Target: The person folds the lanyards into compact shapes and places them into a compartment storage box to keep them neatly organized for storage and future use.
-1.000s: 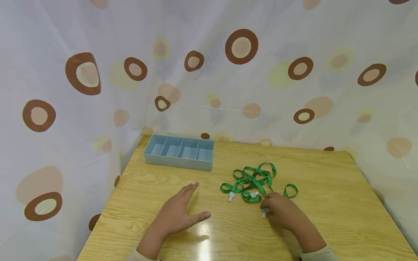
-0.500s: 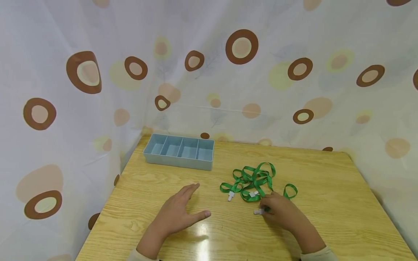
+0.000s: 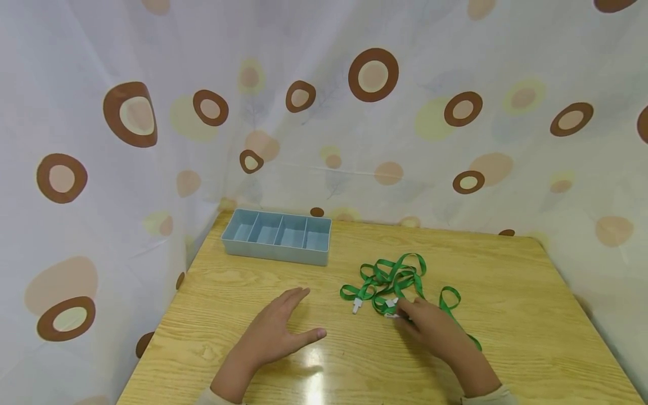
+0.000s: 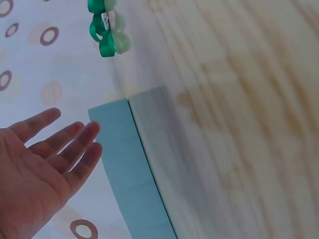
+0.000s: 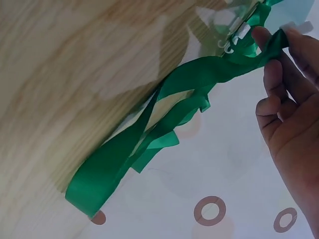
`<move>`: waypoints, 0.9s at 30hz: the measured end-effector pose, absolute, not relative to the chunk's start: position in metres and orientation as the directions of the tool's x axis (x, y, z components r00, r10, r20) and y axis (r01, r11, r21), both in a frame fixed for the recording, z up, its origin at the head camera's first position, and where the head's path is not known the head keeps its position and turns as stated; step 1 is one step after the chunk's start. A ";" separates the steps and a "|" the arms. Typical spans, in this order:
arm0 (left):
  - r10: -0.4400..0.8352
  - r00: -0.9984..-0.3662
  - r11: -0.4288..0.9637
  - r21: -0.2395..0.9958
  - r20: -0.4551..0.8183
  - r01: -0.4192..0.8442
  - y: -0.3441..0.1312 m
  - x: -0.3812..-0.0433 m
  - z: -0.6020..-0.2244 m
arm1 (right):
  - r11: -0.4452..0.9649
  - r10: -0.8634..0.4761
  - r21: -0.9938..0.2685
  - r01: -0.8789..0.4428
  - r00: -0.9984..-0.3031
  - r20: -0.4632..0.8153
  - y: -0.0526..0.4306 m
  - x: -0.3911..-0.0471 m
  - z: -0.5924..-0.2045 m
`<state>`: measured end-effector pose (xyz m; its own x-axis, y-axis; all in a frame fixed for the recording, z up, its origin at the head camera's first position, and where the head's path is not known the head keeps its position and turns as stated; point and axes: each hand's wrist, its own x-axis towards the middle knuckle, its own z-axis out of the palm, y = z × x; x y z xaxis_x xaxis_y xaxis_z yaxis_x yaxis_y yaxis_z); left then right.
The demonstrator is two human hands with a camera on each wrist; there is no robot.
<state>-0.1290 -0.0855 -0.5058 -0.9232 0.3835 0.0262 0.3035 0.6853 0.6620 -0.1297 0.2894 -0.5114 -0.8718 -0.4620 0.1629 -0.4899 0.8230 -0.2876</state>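
Observation:
My right hand [image 3: 432,332] pinches one end of a green ribbon lanyard [image 5: 199,74] near its white plastic clip [image 5: 299,27]. In the right wrist view the ribbon trails from the fingertips in a long twisted loop. More green lanyards lie tangled just beyond that hand, one white clip [image 3: 357,305] pointing toward me on the left of the heap. The left hand [image 3: 275,332] is held over the table with thumb and fingers spread, touching nothing. In the left wrist view its palm shows beside a light blue tray [image 4: 129,164].
The blue tray [image 3: 275,252], split into several compartments, stands at the back left of the wooden table [image 3: 506,281]. A patterned white cloth [image 3: 354,140] hangs behind the table and along its sides.
The right hand has shifted slightly left, bringing the pinched clip up against the heap. More of the held ribbon now trails past the right wrist. The left hand stays where it was.

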 end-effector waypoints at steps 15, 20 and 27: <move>0.398 -0.887 0.668 0.590 0.233 0.455 -0.075 -0.135 -0.498 | 0.768 -0.464 -0.267 -0.582 -0.793 0.394 0.260 -0.127 -0.492; 0.411 -0.874 0.665 0.570 0.260 0.483 -0.070 -0.137 -0.496 | 0.727 -0.508 -0.243 -0.642 -0.742 0.438 0.248 -0.130 -0.487; 0.452 -0.851 0.614 0.599 0.268 0.514 -0.059 -0.138 -0.491 | 0.698 -0.530 -0.213 -0.684 -0.694 0.487 0.236 -0.131 -0.486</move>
<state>-0.1377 -0.0586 -0.4905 -0.8510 0.4518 0.2676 0.5143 0.6141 0.5987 -0.1306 0.2359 -0.4856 -0.6936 -0.5305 0.4874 -0.6837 0.6978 -0.2135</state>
